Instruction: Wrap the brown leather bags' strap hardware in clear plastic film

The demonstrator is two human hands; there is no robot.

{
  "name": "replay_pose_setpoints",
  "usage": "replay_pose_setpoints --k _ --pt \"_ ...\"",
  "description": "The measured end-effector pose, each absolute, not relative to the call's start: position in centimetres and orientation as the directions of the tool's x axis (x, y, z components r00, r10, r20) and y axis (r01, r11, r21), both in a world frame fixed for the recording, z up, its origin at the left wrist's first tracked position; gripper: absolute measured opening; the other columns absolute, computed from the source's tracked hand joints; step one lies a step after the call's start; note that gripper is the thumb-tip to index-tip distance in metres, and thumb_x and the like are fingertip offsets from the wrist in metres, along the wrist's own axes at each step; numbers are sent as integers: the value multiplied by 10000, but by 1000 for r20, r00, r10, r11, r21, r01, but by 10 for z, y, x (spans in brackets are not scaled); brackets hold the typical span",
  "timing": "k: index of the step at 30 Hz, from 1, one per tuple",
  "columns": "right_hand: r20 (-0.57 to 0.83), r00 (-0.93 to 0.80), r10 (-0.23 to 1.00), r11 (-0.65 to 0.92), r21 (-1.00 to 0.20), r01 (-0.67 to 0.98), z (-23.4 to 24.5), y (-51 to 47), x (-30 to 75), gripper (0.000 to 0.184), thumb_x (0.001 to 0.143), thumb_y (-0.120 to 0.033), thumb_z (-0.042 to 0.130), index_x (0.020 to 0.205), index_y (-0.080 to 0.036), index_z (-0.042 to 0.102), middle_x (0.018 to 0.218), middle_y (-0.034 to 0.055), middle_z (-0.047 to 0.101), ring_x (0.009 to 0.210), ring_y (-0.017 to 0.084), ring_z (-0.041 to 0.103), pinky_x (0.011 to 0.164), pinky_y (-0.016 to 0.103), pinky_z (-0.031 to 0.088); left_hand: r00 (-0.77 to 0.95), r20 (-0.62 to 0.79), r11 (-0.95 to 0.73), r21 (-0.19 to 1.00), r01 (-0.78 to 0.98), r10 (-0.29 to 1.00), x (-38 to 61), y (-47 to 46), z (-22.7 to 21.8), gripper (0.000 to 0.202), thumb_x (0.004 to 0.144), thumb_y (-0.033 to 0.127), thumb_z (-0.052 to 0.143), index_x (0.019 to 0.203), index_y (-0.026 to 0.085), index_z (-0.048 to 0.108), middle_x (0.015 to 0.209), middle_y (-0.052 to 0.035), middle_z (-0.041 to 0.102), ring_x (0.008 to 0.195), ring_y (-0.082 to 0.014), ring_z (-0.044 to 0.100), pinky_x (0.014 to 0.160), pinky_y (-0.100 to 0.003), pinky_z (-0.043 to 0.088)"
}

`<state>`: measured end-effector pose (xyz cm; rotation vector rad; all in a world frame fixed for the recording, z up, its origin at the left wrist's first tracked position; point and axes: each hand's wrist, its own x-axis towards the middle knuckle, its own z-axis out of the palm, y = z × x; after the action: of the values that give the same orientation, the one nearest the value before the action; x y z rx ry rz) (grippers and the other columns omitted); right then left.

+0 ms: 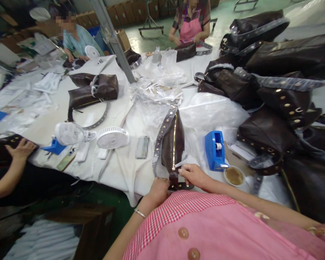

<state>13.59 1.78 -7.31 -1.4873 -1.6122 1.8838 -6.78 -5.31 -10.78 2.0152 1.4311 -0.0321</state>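
Bending both hands to the near end of a dark brown bag (168, 151) at the bench's (130, 177) near edge.
The left hand (159, 187) angles in from the lower left, its fingers at the strap end; the right hand (192, 175) comes in from the right, fingers curled beside the zip (174, 141). Whether either grip is closed on the leather, I cannot tell.

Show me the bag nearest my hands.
The bag with its gold zip facing up, your left hand and right hand at its near end; other bags are farther off.
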Motion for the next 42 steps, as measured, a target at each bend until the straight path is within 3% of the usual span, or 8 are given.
replay_pose_setpoints --k 8,15,22,26,32,36,39,42 --pt "-347 -508 789 -120 -897 426 -68 10 150 301 884 -350 521 627 -197 488 485 -47 532 495 119 520 533 234 386 356 -405 -212 357 909 842 -67 -70 -101 128 801 223 589 767 177 704 782 -121 690 762 -283 651 929 -507 408" --pt "-13 -540 841 205 -917 342 -39 13 158 227 909 -303 531 733 -175 595 669 -1 603 651 140 558 632 263 432 375 -351 -299 253 920 858 -104 -66 2 143 597 74 574 620 193 652 733 -62 681 872 -272 646 1133 -600 132" --pt "361 -627 690 521 -850 83 22 9 136 334 946 -362 519 1235 -199 557 1223 117 606 1124 227 566 990 419 450 490 -85 -345 607 716 868 -127 -32 111 243 677 86 491 749 238 665 876 -38 715 1146 -238 589 1178 -493 147" --pt "469 -527 708 617 -775 138 49 12 123 349 925 -320 561 1254 -205 548 1185 128 623 1113 252 578 989 447 461 496 73 -335 821 463 865 -133 -11 134 298 704 121 503 903 216 704 1009 -60 721 1032 -223 639 1084 -420 354" --pt "467 -576 671 651 -743 155 85 24 106 443 911 -305 594 1339 -212 530 1319 132 569 1226 262 523 1052 444 420 428 22 -216 885 412 903 -133 7 124 190 767 152 545 843 159 719 833 -56 719 781 -173 654 759 -288 509" --pt "301 -594 746 449 -886 115 79 20 84 500 888 -321 615 1361 -213 494 1158 84 658 981 201 641 871 351 528 367 102 -253 885 391 925 -130 21 109 155 830 226 565 810 144 695 735 -34 688 679 -144 617 658 -248 491" --pt "96 -411 907 205 -951 232 70 13 70 429 847 -311 647 1245 -184 546 917 42 693 730 160 644 672 287 535 364 177 -337 830 445 914 -127 32 102 154 850 224 559 791 160 687 694 -20 681 656 -141 607 688 -266 493" --pt "46 -326 944 180 -900 396 72 8 65 248 837 -338 652 1027 -181 622 841 36 681 726 167 629 662 289 509 354 307 -459 720 520 883 -123 40 96 180 868 222 556 724 183 656 706 -16 687 700 -150 612 917 -370 460"
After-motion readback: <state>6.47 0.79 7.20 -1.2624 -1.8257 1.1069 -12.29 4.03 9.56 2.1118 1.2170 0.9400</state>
